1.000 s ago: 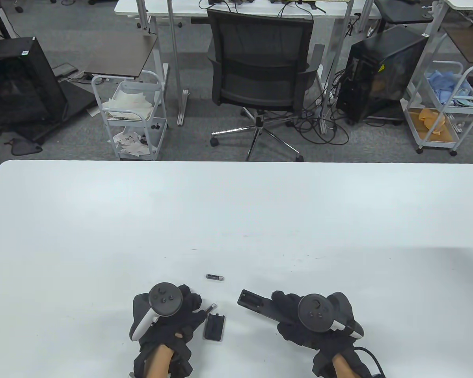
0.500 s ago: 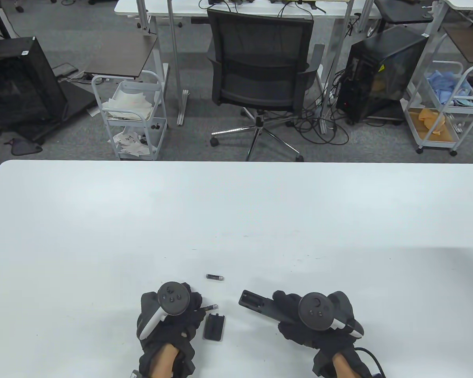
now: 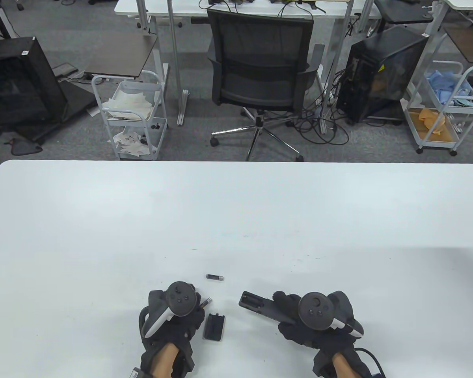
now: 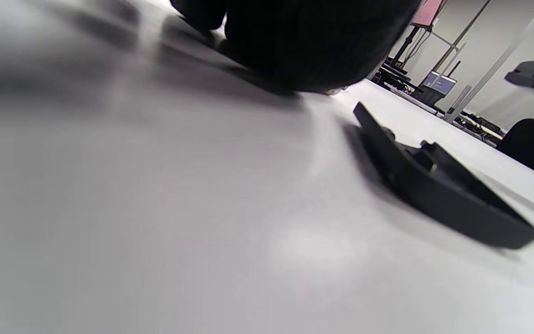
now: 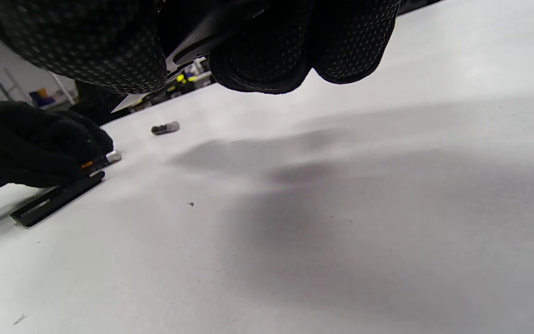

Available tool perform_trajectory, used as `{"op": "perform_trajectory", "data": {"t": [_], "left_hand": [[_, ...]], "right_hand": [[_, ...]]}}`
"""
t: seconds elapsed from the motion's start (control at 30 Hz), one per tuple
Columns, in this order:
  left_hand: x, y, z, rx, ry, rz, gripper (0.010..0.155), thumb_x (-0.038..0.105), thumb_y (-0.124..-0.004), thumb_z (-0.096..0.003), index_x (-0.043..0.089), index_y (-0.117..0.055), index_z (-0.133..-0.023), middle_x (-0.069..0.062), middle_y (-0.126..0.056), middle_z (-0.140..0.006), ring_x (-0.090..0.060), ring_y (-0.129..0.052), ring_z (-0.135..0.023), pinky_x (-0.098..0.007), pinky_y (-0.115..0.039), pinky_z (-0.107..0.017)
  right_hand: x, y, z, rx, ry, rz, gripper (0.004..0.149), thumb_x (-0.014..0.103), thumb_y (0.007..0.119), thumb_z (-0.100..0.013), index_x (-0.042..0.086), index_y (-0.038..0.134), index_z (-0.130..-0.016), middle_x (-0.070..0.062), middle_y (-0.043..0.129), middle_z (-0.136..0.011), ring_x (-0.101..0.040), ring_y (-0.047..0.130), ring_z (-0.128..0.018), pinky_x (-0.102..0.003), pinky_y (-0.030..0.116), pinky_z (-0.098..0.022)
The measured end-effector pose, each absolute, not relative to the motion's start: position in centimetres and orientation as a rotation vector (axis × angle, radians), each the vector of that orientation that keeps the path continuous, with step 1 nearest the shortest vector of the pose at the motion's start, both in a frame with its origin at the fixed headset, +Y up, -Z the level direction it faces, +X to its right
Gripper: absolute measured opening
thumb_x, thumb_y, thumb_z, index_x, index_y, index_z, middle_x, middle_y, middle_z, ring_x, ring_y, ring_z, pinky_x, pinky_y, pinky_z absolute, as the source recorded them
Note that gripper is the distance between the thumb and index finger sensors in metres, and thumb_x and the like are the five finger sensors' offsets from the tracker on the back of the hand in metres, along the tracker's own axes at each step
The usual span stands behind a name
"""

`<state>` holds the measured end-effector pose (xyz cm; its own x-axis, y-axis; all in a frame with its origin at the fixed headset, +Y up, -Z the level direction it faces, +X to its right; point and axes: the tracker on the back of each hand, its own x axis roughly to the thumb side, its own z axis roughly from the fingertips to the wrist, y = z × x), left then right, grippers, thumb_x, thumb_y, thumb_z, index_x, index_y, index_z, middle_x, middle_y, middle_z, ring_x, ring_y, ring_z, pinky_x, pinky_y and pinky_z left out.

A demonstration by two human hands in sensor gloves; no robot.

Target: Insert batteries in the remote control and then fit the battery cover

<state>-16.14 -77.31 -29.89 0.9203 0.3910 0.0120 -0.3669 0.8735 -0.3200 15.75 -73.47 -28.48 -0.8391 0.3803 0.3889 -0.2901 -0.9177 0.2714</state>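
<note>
My right hand (image 3: 295, 315) grips the black remote control (image 3: 256, 302) and holds it just above the table, its open battery bay pointing left. My left hand (image 3: 193, 311) pinches one battery (image 3: 205, 302); its silver tip sticks out past my fingers and also shows in the right wrist view (image 5: 104, 160). The black battery cover (image 3: 214, 326) lies on the table just right of my left hand; it also shows in the left wrist view (image 4: 438, 185). A second battery (image 3: 215, 277) lies loose on the table beyond both hands.
The white table (image 3: 236, 212) stretches far ahead and to both sides. An office chair (image 3: 262, 71) and carts stand beyond its far edge.
My left hand has shifted right and slightly forward with the battery, which now tilts up toward the remote. My right hand and the remote have stayed still.
</note>
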Motion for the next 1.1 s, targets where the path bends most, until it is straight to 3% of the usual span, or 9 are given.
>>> {"op": "perform_trajectory", "data": {"t": [0.23, 0.4, 0.7, 0.87, 1.1], "left_hand": [[-16.3, -77.1, -29.9, -0.305, -0.075, 0.328, 0.047, 0.029, -0.083, -0.0535, 0.005, -0.074, -0.094, -0.006, -0.055, -0.116, -0.031, -0.048, -0.111, -0.064, -0.038, -0.082], [-16.2, -76.9, -29.8, -0.327, -0.063, 0.333, 0.045, 0.026, -0.082, -0.0571, 0.004, -0.073, -0.096, -0.01, -0.054, -0.116, -0.035, -0.047, -0.11, -0.064, -0.041, -0.08], [-15.8, -76.9, -29.6, -0.355, -0.092, 0.326, 0.057, 0.029, -0.083, -0.058, 0.006, -0.062, -0.105, -0.011, -0.04, -0.121, -0.038, -0.045, -0.109, -0.065, -0.037, -0.08], [-14.6, -76.9, -29.7, -0.311, -0.105, 0.258, 0.045, 0.025, -0.08, -0.059, 0.011, -0.07, -0.101, -0.006, -0.049, -0.12, -0.036, -0.05, -0.108, -0.067, -0.038, -0.08], [-15.3, -77.3, -30.0, -0.326, -0.14, 0.319, 0.046, 0.025, -0.081, -0.0562, 0.008, -0.071, -0.098, -0.006, -0.052, -0.118, -0.032, -0.048, -0.108, -0.067, -0.031, -0.082]], "right_hand": [[15.7, -73.5, -28.4, 0.635, 0.297, 2.707, 0.075, 0.044, 0.089, -0.043, 0.019, 0.06, -0.108, -0.006, 0.085, -0.099, -0.015, 0.093, -0.066, -0.045, 0.076, -0.069], [15.6, -73.6, -28.4, 0.636, 0.305, 2.712, 0.075, 0.044, 0.088, -0.043, 0.019, 0.06, -0.108, -0.006, 0.084, -0.099, -0.015, 0.093, -0.066, -0.045, 0.076, -0.069], [15.5, -73.6, -28.4, 0.638, 0.315, 2.716, 0.075, 0.044, 0.089, -0.043, 0.019, 0.06, -0.108, -0.006, 0.085, -0.099, -0.015, 0.093, -0.066, -0.045, 0.075, -0.069], [15.5, -73.7, -28.3, 0.641, 0.319, 2.717, 0.075, 0.044, 0.088, -0.043, 0.019, 0.059, -0.108, -0.006, 0.084, -0.099, -0.015, 0.093, -0.066, -0.045, 0.075, -0.069], [15.3, -73.7, -28.2, 0.652, 0.332, 2.724, 0.075, 0.044, 0.089, -0.043, 0.019, 0.059, -0.108, -0.006, 0.084, -0.099, -0.015, 0.093, -0.067, -0.045, 0.075, -0.069]]}}
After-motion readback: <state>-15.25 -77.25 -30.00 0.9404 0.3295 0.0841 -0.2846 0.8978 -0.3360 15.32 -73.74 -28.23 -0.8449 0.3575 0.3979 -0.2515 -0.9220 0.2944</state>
